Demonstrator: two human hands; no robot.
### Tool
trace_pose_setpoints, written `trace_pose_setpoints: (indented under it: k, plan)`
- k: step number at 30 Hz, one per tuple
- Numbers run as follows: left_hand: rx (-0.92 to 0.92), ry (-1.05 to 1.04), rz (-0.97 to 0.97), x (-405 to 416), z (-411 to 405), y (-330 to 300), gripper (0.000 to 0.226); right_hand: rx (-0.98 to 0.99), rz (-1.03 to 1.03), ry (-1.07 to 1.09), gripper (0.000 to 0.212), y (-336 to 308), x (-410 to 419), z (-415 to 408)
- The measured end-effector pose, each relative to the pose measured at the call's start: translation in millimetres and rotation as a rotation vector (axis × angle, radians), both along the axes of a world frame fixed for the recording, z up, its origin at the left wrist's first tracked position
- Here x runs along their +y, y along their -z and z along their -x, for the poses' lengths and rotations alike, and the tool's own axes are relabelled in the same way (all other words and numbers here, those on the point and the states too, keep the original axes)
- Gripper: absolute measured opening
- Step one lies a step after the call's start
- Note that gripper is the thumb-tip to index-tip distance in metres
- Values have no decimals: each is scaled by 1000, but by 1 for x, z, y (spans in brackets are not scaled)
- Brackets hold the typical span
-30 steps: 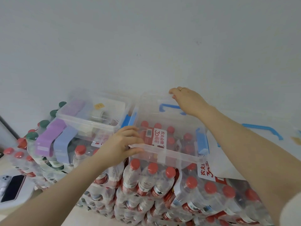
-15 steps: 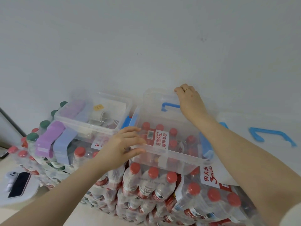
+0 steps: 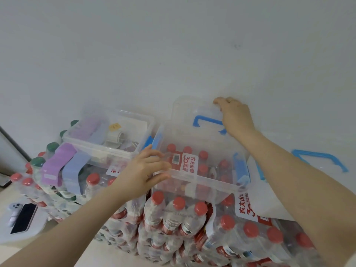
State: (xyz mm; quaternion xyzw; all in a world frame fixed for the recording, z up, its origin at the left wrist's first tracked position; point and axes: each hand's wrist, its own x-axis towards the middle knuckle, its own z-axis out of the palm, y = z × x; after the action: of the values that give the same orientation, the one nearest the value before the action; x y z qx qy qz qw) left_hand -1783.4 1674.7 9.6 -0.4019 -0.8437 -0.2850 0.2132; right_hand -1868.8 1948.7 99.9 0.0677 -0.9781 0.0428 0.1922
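Note:
An empty clear plastic storage box with blue side latches sits on top of shrink-wrapped packs of red-capped water bottles. My left hand grips its near-left rim, thumb under and fingers over. A clear lid with a blue handle stands tilted up against the white wall behind the box. My right hand holds that lid's upper right edge, fingers curled over the top.
A second clear box with purple and blue latches and small items inside stands to the left on green-capped bottles. Another lid with a blue handle lies to the right. A phone rests on a white surface at lower left.
My right hand has lifted the lid from lying low behind the box to standing nearly upright against the wall. My left hand has kept its grip on the rim.

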Motion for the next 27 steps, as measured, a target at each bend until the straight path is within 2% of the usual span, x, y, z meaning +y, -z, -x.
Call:
trace_pose_setpoints:
  k: [2, 3, 9, 12, 15, 18, 22, 24, 27]
  plan:
    - [-28, 21, -49, -3, -6, -1, 39, 99, 35, 2, 62, -13, 0, -1]
    - [-39, 26, -60, -4, -9, -3, 38, 88, 48, -3, 62, -18, -1, 0]
    - [-81, 7, -26, -11, -15, -3, 32, -270, 46, 19, 59, 3, -13, 4]
    - [-85, -8, 15, -16, -14, -1, 41, -214, 7, 36, 38, 9, -14, 7]
    - [-20, -21, 111, -17, -13, -3, 41, -76, -75, -31, 43, 3, -22, -4]
    - [-27, -6, 107, -14, -13, -5, 38, 45, 130, -140, 36, -13, -42, -30]
    - [-68, 8, -75, -18, -20, -19, 35, -110, 436, -324, 20, -38, -89, -62]
    - [-56, -65, -123, -35, -26, -28, 32, -174, 532, -377, 16, -46, -119, -77]
    - [-145, -272, -172, -91, -44, -35, 36, -275, 623, -498, 13, -51, -179, -99]
